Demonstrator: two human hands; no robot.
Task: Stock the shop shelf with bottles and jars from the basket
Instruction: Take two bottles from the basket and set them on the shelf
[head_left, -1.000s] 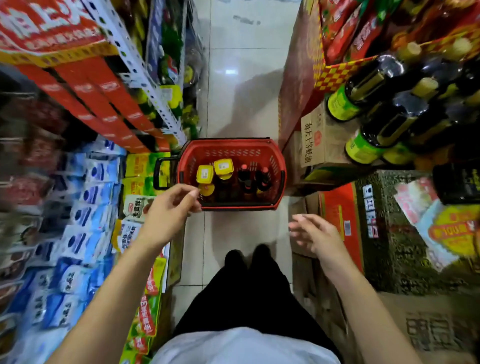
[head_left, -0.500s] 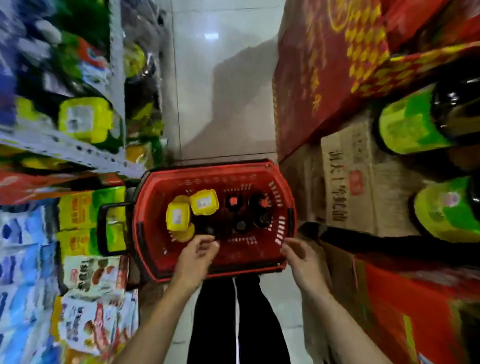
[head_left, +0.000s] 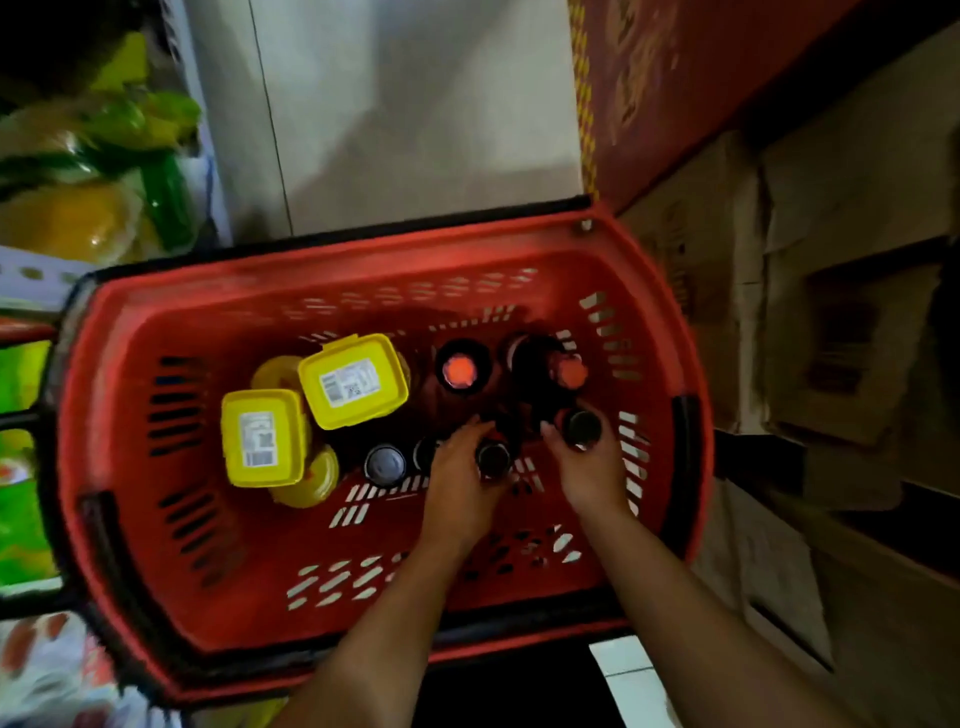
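A red plastic basket (head_left: 156, 519) stands on the floor below me. Inside it are yellow-lidded jars (head_left: 353, 382) on the left and several dark bottles, two with red caps (head_left: 460, 370). My left hand (head_left: 457, 483) is down in the basket with its fingers closed around a dark-capped bottle (head_left: 493, 458). My right hand (head_left: 589, 467) grips another dark-capped bottle (head_left: 583, 427) just to its right. Both bottles still stand in the basket.
Shelves with green and yellow packets (head_left: 93, 171) run along the left. Brown cardboard boxes (head_left: 831, 338) and a red carton (head_left: 675, 93) are stacked on the right. Pale floor tiles (head_left: 415, 130) lie beyond the basket.
I have leaned down closer to the basket. Both hands have moved from its near rim into it and closed on dark-capped bottles.
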